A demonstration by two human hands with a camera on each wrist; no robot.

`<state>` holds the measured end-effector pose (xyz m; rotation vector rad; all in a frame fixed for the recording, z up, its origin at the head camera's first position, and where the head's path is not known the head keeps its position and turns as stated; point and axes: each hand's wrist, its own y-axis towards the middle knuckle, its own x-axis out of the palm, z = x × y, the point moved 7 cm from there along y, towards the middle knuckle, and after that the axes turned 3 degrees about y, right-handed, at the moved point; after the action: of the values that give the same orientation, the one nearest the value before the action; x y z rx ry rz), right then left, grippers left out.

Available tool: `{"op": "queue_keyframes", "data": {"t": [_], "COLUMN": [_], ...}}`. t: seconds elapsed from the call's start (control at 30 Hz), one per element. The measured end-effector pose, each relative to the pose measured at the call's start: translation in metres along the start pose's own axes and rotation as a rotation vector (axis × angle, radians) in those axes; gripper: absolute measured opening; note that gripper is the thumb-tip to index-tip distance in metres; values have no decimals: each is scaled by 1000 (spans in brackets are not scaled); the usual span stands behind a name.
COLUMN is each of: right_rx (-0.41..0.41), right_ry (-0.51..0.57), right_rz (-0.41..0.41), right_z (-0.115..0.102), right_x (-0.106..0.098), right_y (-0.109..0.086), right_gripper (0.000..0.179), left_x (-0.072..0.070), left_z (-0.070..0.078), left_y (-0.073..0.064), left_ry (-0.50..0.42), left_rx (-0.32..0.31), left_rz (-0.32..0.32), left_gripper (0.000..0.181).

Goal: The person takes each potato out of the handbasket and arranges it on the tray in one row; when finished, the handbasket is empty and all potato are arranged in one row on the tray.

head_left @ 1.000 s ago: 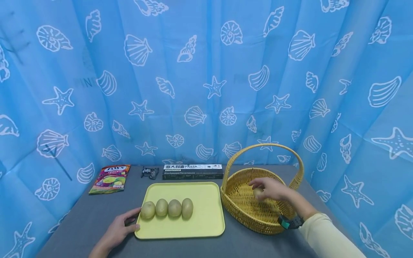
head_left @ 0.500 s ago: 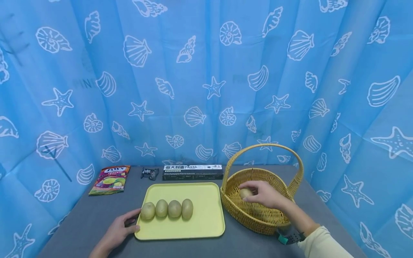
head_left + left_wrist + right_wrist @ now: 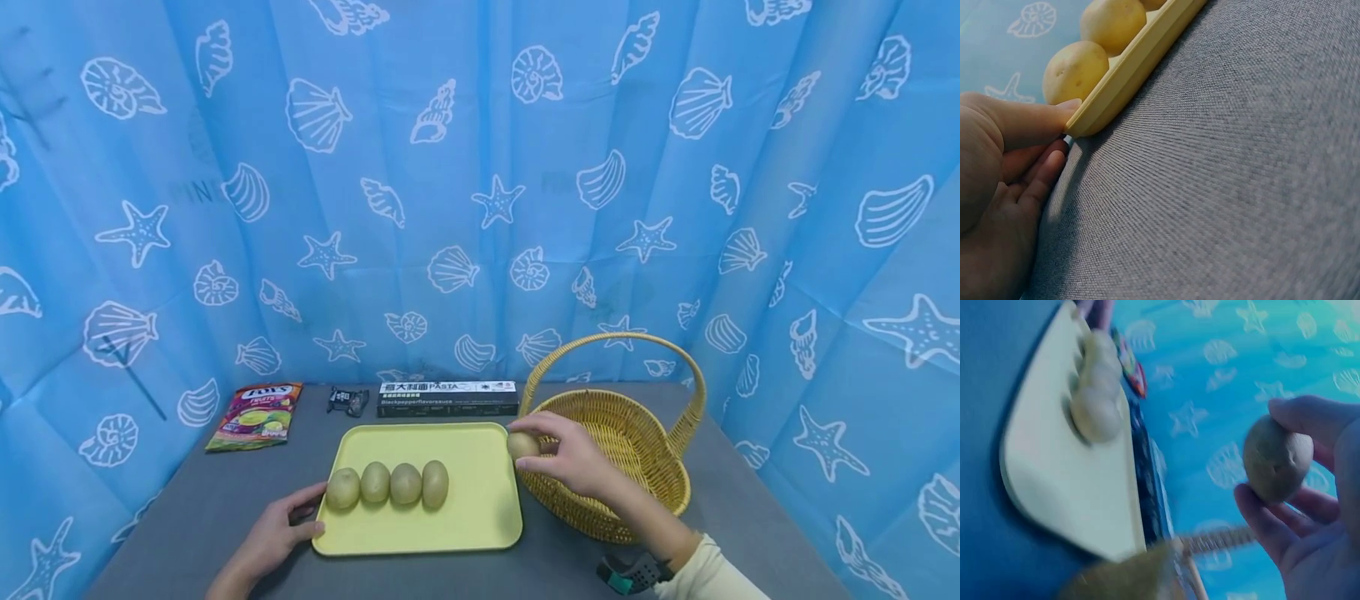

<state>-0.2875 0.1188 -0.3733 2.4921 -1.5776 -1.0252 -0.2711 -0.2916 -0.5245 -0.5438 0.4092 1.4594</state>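
Between the thumb and fingers of my right hand (image 3: 573, 457) is a potato (image 3: 1277, 459), held above the basket's left rim and close to the tray's right edge. Several potatoes (image 3: 406, 485) lie in a row on the left half of the yellow tray (image 3: 483, 500). At the tray's left edge, my left hand (image 3: 272, 533) pinches the rim; the left wrist view shows the thumb (image 3: 1035, 122) on top and the other fingers lower down, their tips partly hidden. The wicker basket (image 3: 675, 500) stands right of the tray, partly covered by my right hand and forearm.
Behind the tray lies a black and white pasta box (image 3: 447, 400). A small black packet (image 3: 348, 402) and a colourful candy bag (image 3: 255, 417) lie to its left. The basket's tall handle (image 3: 615, 337) arches up. A blue shell-print curtain (image 3: 480, 208) hangs behind the grey table.
My right hand has moved left with the potato, from inside the basket to above its left rim. The left hand, tray and other potatoes have stayed in place.
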Motion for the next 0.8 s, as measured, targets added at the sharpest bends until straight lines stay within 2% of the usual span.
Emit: {"op": "queue_keyframes", "data": {"t": [0.13, 0.37, 0.57, 0.7, 0.8], "right_rx": [-5, -5, 96, 171, 196], "right_ry": [24, -98, -147, -164, -169], "right_rz": [48, 95, 99, 92, 86], "right_z": [-3, 11, 43, 63, 70], "right_x": [22, 64, 94, 107, 113], "right_y": [7, 19, 29, 31, 32], "right_gripper": [40, 41, 44, 46, 46], "left_x": [0, -1, -2, -1, -2], "left_z": [0, 1, 2, 0, 0], "left_y": [0, -1, 0, -1, -1], "left_ry": [-3, -17, -8, -8, 0], "left_rx": [27, 50, 61, 60, 54], "left_rz": [1, -4, 5, 1, 1], "left_gripper": [67, 65, 65, 66, 67]}}
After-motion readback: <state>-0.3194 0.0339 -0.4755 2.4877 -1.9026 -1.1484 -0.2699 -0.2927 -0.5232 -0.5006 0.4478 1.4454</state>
